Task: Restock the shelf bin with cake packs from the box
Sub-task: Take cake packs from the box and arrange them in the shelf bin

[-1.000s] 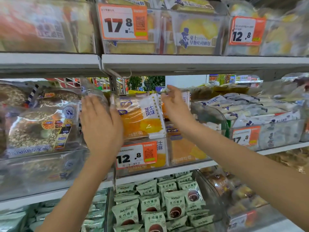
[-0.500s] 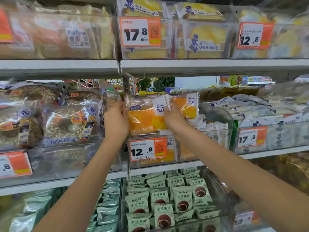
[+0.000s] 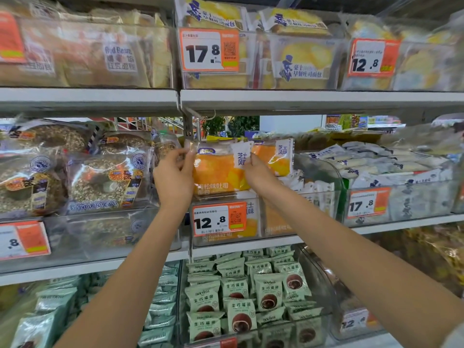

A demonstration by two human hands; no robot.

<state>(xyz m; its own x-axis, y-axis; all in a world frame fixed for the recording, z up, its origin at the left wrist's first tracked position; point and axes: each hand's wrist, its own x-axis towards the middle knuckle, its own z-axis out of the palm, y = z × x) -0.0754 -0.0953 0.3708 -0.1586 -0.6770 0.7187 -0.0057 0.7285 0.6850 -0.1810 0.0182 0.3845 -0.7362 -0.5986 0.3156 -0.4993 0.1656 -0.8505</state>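
Both our arms reach up to the middle shelf, where an orange cake pack [image 3: 221, 169] stands upright in the clear shelf bin [image 3: 226, 241], above the 12.8 price tag [image 3: 219, 219]. Our left hand [image 3: 174, 177] pinches the pack's left edge at 9 o'clock between curled fingers and thumb; our right hand [image 3: 258, 173] grips its right side at 3 o'clock. A second orange pack [image 3: 275, 156] stands just behind, at 2 o'clock. Green snack packets [image 3: 241, 292] fill the shelf below.

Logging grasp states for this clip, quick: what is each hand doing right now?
Left hand: fingers pinch the left edge of the orange cake pack.
Right hand: grips the same pack's right side.
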